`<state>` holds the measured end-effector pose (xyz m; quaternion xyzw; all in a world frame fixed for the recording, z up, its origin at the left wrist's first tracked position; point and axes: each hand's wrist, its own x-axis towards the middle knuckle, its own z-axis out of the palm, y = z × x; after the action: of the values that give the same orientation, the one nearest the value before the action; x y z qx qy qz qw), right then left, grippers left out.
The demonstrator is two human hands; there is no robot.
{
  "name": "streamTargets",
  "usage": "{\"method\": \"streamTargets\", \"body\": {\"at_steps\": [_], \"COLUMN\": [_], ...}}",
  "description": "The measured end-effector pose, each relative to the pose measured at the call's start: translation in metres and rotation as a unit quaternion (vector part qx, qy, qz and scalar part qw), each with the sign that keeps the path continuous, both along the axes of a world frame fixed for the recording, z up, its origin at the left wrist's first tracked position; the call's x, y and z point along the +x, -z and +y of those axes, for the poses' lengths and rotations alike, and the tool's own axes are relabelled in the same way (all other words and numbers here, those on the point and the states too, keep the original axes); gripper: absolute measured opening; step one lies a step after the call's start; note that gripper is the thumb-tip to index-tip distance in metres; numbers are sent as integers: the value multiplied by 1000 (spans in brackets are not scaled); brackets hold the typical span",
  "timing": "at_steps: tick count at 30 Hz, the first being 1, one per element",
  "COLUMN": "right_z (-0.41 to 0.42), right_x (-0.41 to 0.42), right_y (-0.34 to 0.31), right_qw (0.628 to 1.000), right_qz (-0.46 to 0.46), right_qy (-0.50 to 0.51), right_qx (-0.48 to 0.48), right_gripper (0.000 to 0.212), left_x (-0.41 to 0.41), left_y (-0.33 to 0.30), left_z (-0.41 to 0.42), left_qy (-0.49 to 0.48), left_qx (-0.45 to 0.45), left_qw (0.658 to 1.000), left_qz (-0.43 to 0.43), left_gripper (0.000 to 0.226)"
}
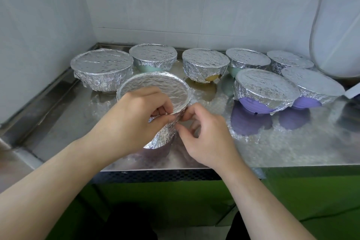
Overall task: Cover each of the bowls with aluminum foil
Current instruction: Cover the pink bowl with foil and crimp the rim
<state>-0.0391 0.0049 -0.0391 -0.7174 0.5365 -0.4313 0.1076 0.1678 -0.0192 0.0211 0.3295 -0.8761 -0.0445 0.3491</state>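
Head view: Eight bowls stand on the steel tabletop (272, 148), each with foil over its mouth. The near bowl (155, 91) sits close to the front edge, tilted toward the person. Its foil (165, 134) wraps the rim and side; a purple base shows below. The left hand (134, 115) curls over the near rim, its grip pinching the foil edge. The right hand (204, 134) sits just beside it, thumb and forefinger pinching the same foil fold, as far as the view allows. Seven covered bowls stand behind: five in a back row (204, 64) along the wall and two purple bowls (265, 89) in front at right.
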Motion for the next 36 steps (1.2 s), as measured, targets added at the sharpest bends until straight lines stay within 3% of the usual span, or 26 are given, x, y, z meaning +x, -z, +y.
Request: {"method": "streamTargets", "body": {"at_steps": [11, 24, 32, 36], "right_z": [-1, 1, -5, -4], "right_x": [-1, -4, -9, -13], "right_y": [-5, -7, -4, -3], "right_qw": [987, 978, 970, 950], "right_qz": [-128, -169, -195, -253], "right_qy": [-23, -46, -30, -68], "right_qx": [96, 116, 143, 168], "right_gripper": [37, 35, 48, 43], "left_x": [0, -2, -1, -1], "left_y": [-1, -2, -2, -2], "left_z": [1, 3, 2, 3], "left_qy": [-3, -4, -8, -11], "left_qx": [4, 14, 23, 24], "left_qw": [1000, 1000, 1000, 1000], "left_qz": [5, 8, 6, 6], "left_gripper": [8, 9, 8, 9]}}
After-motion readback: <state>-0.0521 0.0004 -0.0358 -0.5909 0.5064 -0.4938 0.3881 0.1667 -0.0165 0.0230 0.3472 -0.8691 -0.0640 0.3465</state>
